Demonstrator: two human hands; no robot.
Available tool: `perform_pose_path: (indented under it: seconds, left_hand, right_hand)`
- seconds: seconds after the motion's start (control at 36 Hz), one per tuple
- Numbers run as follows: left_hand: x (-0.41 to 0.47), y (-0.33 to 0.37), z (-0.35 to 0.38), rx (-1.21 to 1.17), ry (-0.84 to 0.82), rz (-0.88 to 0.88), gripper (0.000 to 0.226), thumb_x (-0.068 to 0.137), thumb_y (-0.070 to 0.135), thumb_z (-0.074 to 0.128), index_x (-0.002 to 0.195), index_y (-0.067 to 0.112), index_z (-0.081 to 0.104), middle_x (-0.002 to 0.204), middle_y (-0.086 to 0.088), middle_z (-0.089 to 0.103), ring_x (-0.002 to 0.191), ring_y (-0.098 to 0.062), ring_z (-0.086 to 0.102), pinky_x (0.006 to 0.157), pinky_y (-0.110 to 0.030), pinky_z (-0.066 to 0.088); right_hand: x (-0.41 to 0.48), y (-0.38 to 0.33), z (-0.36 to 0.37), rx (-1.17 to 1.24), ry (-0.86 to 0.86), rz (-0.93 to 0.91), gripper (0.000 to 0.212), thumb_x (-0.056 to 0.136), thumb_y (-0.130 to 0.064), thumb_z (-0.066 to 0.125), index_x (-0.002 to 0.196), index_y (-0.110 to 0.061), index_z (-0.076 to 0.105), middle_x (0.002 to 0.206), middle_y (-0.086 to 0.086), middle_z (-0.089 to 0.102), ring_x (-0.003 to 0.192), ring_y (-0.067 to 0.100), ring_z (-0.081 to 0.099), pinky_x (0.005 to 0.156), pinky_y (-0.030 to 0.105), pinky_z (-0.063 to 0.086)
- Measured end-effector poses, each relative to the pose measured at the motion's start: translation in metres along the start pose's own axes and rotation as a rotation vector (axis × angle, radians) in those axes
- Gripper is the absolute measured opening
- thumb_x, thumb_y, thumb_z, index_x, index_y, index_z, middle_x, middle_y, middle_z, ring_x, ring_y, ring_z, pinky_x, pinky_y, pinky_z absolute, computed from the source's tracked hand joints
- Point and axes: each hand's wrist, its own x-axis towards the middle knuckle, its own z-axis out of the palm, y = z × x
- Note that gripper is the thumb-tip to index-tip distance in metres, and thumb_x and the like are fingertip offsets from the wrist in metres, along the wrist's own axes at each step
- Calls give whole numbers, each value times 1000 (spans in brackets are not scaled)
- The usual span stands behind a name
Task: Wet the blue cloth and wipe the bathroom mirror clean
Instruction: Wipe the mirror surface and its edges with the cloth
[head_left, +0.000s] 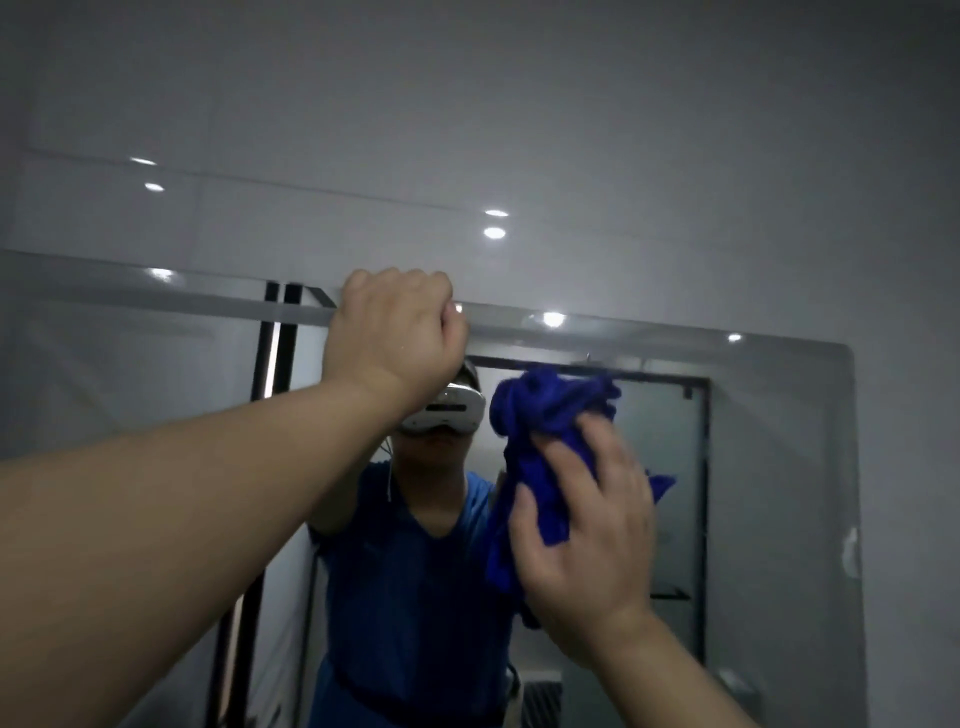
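Overhead, blue cloth (540, 441) near top of mirror (769, 493)

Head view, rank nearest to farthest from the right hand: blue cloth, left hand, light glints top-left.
1. blue cloth, under the right hand, against the mirror.
2. left hand, up-left, at the mirror's top edge.
3. light glints, far upper left, above the mirror.

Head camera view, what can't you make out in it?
Head view only:
Left hand: fingers hidden behind its own back, at the mirror top edge.
Blue cloth: middle covered by the right hand; wetness unclear, dim picture.
Mirror's bottom: cut off by the frame edge.
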Motion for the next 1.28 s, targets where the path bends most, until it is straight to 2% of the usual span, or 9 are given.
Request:
perform_pose_path:
  seconds: [0.14,0.28,0.5,0.67,0.86,1.0,1.08,1.17,1.28]
  left_hand:
    - [1,-2,1,-12,18,-2,30,101,31,39,76,19,51,66,4,47,64,-23,46,76,-43,41]
    - [1,-2,4,15,29,10,27,100,30,41,79,19,52,69,3,49,67,-24,46,73,-40,32]
    - [2,-2,5,13,50,-4,25,97,30,41,78,18,50,71,1,50,68,-24,44,75,-39,26]
    - [3,-4,3,-12,25,-7,27,98,30,39,80,17,54,71,0,51,69,-26,47,78,-43,36]
    - [2,-4,3,-27,44,10,26,99,31,40,79,18,50,72,1,50,70,-25,45,76,-40,29]
    - [1,-3,3,-35,21,8,27,101,31,40,81,19,53,71,3,50,68,-23,47,75,-40,33]
    - [1,-2,2,-50,-3,-12,27,100,31,40,83,19,56,73,2,51,71,-25,50,79,-43,41]
    - [1,0,2,-59,-11,-16,26,99,32,40,82,19,56,73,2,51,71,-26,50,79,-42,39]
    - [2,-2,3,-71,-19,-31,28,99,32,40,81,19,56,72,3,51,71,-24,50,81,-43,41]
  right_hand:
    - [-61,34,-10,25,40,-75,45,87,-35,68,125,-14,78,145,13,58,132,37,60,106,57,51]
    - [-61,101,-44,-93,175,246,53,92,-36,58,117,8,75,138,32,60,115,50,65,105,53,51]
    - [85,100,-57,-37,470,665,47,98,-40,53,139,-17,58,154,13,47,130,31,57,108,41,44]
    - [104,25,-1,-73,289,384,48,95,-43,52,134,-18,64,154,14,51,137,34,51,112,41,40]
    - [-20,-42,24,59,-144,-97,44,83,-34,76,123,-16,76,148,13,58,140,34,57,108,44,51]
    - [-73,-23,8,160,-144,-273,35,80,-34,78,111,-21,83,137,8,71,141,25,60,110,45,54]
    - [-81,6,-12,168,-136,-350,38,71,-32,84,108,-26,76,133,7,72,139,21,61,109,43,54]
    - [-71,46,-32,125,-93,-339,33,80,-35,77,108,-22,67,139,10,62,134,25,62,113,36,50]
    - [-14,75,-32,16,76,41,41,87,-35,63,107,0,71,133,24,59,116,42,63,105,42,51]
